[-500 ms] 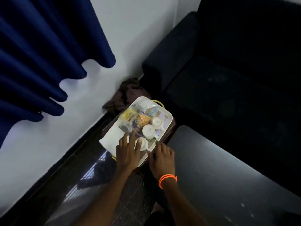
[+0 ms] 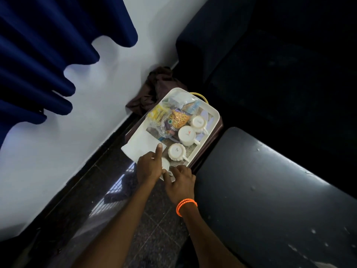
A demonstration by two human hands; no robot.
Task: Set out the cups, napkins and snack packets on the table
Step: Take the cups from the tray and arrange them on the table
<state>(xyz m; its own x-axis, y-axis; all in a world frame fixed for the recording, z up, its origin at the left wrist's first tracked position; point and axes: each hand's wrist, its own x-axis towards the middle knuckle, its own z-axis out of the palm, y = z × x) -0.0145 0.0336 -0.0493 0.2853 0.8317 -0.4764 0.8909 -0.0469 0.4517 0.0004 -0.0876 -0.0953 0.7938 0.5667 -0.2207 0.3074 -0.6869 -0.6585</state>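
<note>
- The right hand, just below centre frame with an orange bracelet on its wrist, lies at the tray's near edge with fingers loosely bent. Whether it pinches the cup's handle or only rests on the rim cannot be told.
- The left hand sits just left of it, nearly touching. Its forefinger points straight toward the upper right over the napkins, and the other fingers curl against the nearest cup, which is mostly hidden between the two hands. It seems to grip that cup, though the hold is partly covered.
- That cup is the relation that matters: it lies directly under both hands, a shade nearer the left, so lifting it needs no reach.
- The white napkins lie flat at the tray's left corner, under the left forefinger.
- The white tray runs its long axis from the hands diagonally up and right, away from the person.
- Three more white cups stand upside down in a row along the tray's right side: second cup, third cup, fourth cup, handles pointing lower right.
- Snack packets are heaped at the tray's far half, upper left of the cups.
- The dark table fills the lower right of the frame, on the right hand's side, so a cup would travel rightward to it. Nothing is set out yet.
</note>
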